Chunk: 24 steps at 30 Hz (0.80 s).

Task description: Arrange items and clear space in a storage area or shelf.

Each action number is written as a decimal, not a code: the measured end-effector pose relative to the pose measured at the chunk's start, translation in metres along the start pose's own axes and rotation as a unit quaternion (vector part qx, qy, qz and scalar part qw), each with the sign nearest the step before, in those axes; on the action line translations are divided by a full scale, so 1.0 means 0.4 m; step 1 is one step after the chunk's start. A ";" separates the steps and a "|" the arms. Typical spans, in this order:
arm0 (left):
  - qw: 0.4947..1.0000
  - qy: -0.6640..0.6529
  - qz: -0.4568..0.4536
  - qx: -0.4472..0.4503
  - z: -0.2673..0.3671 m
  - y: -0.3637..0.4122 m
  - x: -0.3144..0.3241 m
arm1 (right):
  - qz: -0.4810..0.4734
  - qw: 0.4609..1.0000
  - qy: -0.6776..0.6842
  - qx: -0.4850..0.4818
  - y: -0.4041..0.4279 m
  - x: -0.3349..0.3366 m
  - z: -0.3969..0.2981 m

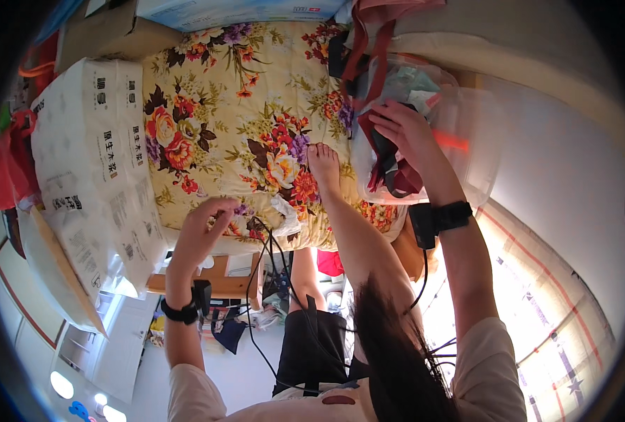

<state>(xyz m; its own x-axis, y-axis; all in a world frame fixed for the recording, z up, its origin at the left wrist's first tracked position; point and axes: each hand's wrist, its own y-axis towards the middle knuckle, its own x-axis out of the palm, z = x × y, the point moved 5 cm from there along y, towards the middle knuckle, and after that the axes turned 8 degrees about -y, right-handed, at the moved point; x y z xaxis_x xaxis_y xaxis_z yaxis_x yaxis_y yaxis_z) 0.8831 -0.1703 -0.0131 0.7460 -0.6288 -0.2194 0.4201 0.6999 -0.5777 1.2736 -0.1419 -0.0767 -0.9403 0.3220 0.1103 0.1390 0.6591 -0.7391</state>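
Observation:
My right hand (399,126) is over a clear plastic storage bin (376,184), its fingers touching dark red and black fabric (381,147) in it. Whether the fingers grip the fabric cannot be told. More things lie in the bin, among them a pale green item (417,80). My left hand (207,224) is held above the near edge of a floral quilted bedcover (228,132), fingers curved and thumb apart, with nothing seen between them. A crumpled white tissue or cloth (286,216) lies on the cover. My bare foot (324,161) rests on the cover between the hands.
Large white printed plastic packages (91,158) stand at the left beside a red bag (14,158). A cardboard box (117,37) and a blue-and-white box (228,13) are at the back. Red straps (381,53) hang over the bin. Black cables (270,253) run from my wrist devices. Wooden furniture (233,279) stands below.

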 end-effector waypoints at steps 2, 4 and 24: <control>1.000 -0.013 0.009 -0.002 -0.002 -0.068 0.009 | -0.009 1.000 -0.020 -0.002 -0.038 -0.033 0.020; 0.999 -0.042 0.008 -0.018 -0.031 -0.138 0.052 | 0.019 0.998 -0.055 -0.017 -0.068 -0.101 0.043; 0.989 -0.138 0.016 0.053 0.172 -0.141 0.169 | 0.264 0.687 -0.672 -0.077 -0.136 -0.131 0.155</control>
<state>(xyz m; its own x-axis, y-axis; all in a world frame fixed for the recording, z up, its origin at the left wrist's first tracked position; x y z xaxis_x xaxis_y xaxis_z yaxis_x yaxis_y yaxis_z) 0.9457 -0.2291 0.0589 0.8663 -0.4995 -0.0043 0.4349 0.7585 -0.4854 1.2962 -0.2368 -0.0837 -0.1687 -0.3068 -0.9367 0.5041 0.7898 -0.3494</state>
